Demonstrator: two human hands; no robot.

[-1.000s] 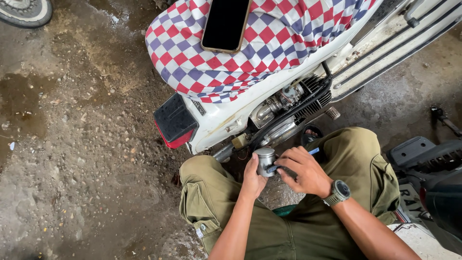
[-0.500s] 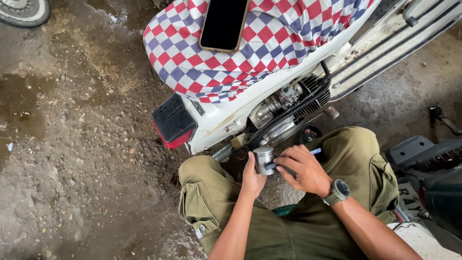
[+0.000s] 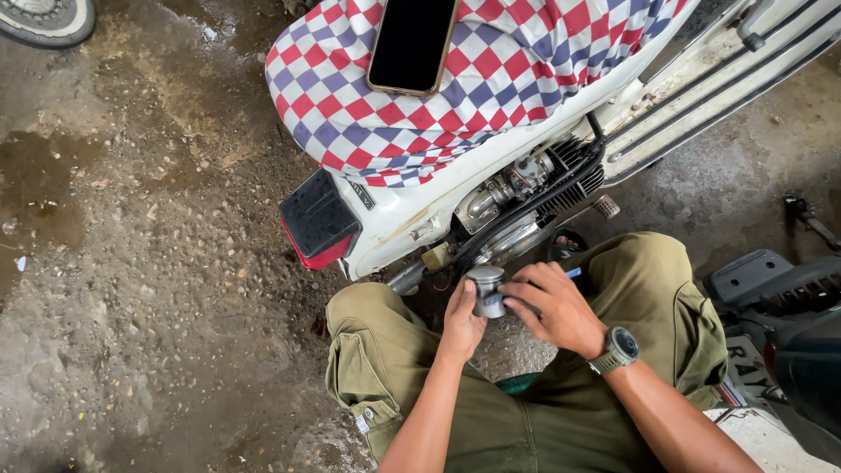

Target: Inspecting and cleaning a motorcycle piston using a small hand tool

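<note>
A small grey metal cylinder (image 3: 486,291), like a piston, sits between my two hands above my knees. My left hand (image 3: 462,321) grips it from the left and below. My right hand (image 3: 554,307) closes on it from the right, a blue-tipped thing poking out past the fingers; a watch (image 3: 617,348) is on that wrist. Just beyond lies the exposed engine (image 3: 517,197) of a white scooter (image 3: 412,219) tipped on its side.
A dark phone (image 3: 413,44) lies on the scooter's red, blue and white checkered seat cover (image 3: 491,96). The red tail light (image 3: 317,223) points left. Wet gravelly ground (image 3: 131,263) spreads left, a tyre (image 3: 44,17) at top left, dark plastic parts (image 3: 780,307) at right.
My hands stay on the metal cylinder; the right hand's fingers have shifted slightly over it. The view has barely moved.
</note>
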